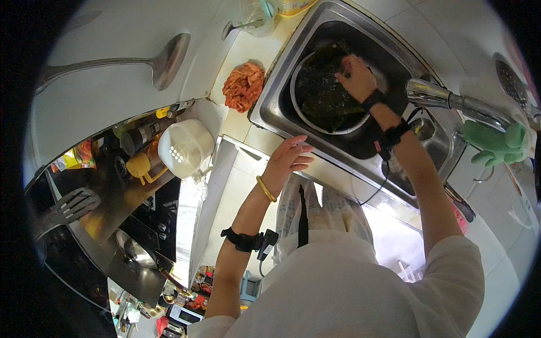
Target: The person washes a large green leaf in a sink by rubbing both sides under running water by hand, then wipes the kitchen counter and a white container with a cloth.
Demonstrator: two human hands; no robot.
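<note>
A large round basin [296,107] with a pale rim stands in the steel sink [270,112]. Dark green sheets that look like kelp [323,95] lie in it, wet and partly overlapping. Over the right part of the basin is my right hand [358,78], its fingers curled at the edge of the green sheets; whether they pinch a sheet is unclear. My left hand [291,158] hovers by the sink's front edge with its fingers apart and nothing in it. An orange crumpled cloth [244,86] rests on the counter left of the sink.
A chrome faucet [429,94] reaches over the sink from the right, with green gloves [494,143] hanging beside it. A plastic cup [258,19] holding utensils stands at the back. At left are a hanging ladle [167,63], a white container [186,148] and a pan [135,249].
</note>
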